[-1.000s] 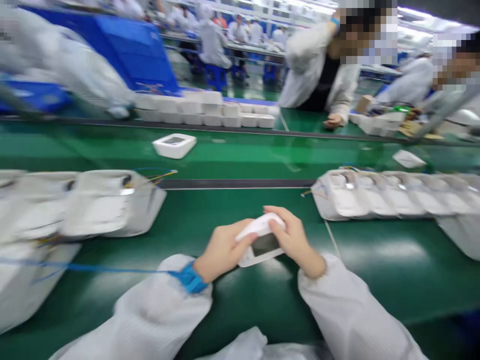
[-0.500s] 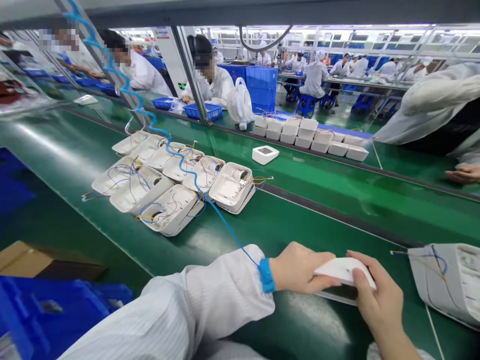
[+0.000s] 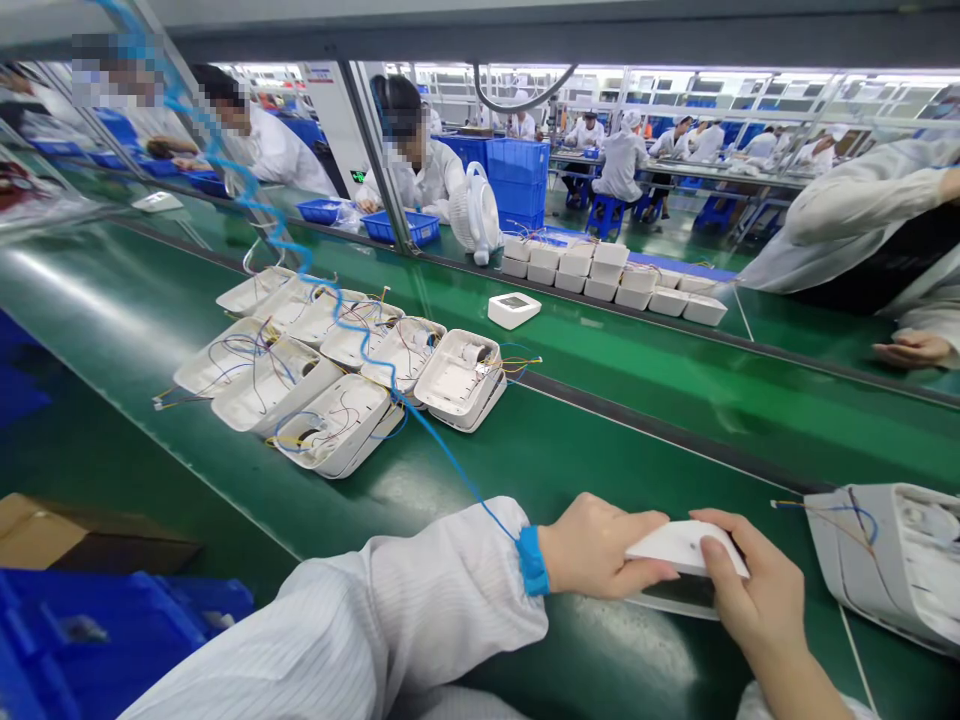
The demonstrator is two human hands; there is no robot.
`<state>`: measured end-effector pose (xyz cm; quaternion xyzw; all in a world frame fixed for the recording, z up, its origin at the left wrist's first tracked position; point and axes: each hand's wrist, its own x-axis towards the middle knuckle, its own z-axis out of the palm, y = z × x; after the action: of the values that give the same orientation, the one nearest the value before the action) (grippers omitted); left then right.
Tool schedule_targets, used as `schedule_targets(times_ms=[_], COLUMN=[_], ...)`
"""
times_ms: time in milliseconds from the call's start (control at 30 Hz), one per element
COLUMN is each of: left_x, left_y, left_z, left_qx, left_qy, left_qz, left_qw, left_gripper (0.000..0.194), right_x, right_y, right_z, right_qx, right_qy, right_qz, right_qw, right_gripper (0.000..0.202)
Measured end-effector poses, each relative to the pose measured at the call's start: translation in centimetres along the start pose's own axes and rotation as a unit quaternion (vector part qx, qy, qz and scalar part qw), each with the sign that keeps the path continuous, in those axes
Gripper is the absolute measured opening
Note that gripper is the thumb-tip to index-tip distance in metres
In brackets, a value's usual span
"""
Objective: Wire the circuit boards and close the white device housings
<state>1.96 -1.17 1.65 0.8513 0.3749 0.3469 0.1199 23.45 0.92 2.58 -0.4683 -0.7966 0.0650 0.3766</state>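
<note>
A white plastic housing (image 3: 686, 545) with a dark panel on its lower side is held between both hands above the green work surface. My left hand (image 3: 600, 548), with a blue wrist strap (image 3: 532, 560) and coiled cord, pinches its left end between thumb and fingers. Around its right end my right hand (image 3: 757, 585) is closed, the thumb lying on the white face. Open white shells with loose wires (image 3: 457, 375) stand in stacked rows to the left. More white shells (image 3: 892, 560) are at the right edge.
On the green belt (image 3: 637, 370) lies a white device with a dark screen (image 3: 514, 309). Beyond it are stacked white housings (image 3: 600, 275), a white fan (image 3: 476, 213) and blue trays (image 3: 401, 227). A person's hand (image 3: 915, 348) is at the far right. Blue bins (image 3: 90, 640) stand lower left.
The view has shifted slightly. The small screened device on the belt has moved a little to the left. Both hands keep the same hold on the white housing.
</note>
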Motion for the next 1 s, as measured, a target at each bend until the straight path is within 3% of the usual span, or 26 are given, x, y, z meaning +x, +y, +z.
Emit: schedule_targets(times_ms=[200, 300, 400, 500, 667, 833, 1000], left_x=[0.2, 0.3, 0.3, 0.2, 0.0, 0.0, 0.3], left_y=[-0.9, -1.4, -1.4, -0.6, 0.6, 0.1, -0.7], left_z=[-0.5, -0.7, -0.6, -0.8, -1.2, -1.0, -1.0], left_qx=[-0.06, -0.181, -0.259, -0.261, -0.234, -0.217, -0.269], left_qy=[0.004, 0.031, 0.057, 0.042, 0.054, 0.046, 0.038], left_qz=[-0.022, -0.116, -0.209, -0.202, -0.166, -0.177, -0.226], left_qw=[0.998, 0.976, 0.941, 0.943, 0.956, 0.959, 0.936], left_gripper=[0.054, 0.044, 0.039, 0.037, 0.038, 0.039, 0.041], right_x=[-0.6, -0.6, -0.2, 0.1, -0.2, -0.5, -0.6], right_y=[0.0, 0.2, 0.5, 0.9, 2.4, 4.2, 4.1], right_z=[1.6, 2.3, 2.3, 1.7, 1.1, 1.9, 2.6], right_qx=[0.088, 0.085, 0.018, 0.001, -0.027, -0.017, 0.011], right_qy=[0.025, 0.017, -0.037, -0.076, -0.089, -0.11, -0.117], right_qz=[0.035, 0.071, 0.123, 0.143, 0.156, 0.174, 0.226], right_qw=[0.995, 0.994, 0.991, 0.987, 0.983, 0.978, 0.967], right_gripper=[0.05, 0.064, 0.067, 0.067, 0.066, 0.069, 0.076])
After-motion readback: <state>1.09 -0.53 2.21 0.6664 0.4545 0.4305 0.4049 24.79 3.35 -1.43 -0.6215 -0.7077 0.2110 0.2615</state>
